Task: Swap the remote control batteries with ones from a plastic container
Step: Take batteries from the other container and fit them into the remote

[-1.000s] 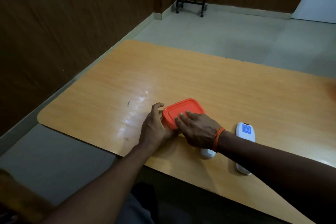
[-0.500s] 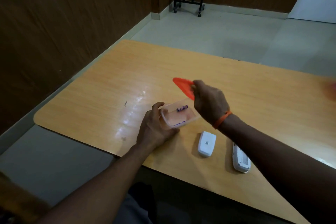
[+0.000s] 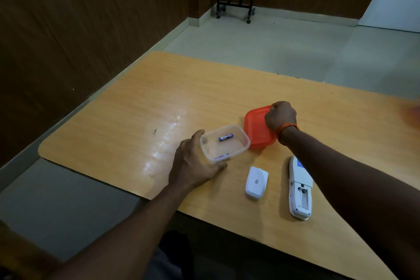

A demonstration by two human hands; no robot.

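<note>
The left hand curls round the near corner of the clear container, likely steadying it; batteries lie inside. Beside it, the orange lid is gripped by the right hand, fingers curled (clearing access). Nearer, the cover and opened remote wait.

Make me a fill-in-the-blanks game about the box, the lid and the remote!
The clear container is gripped by the ____ hand.
The right hand holds the orange ____.
The remote lies face ____, its battery cover beside it.
A battery lies inside the ____.
Missing words: left, lid, down, container.
</note>
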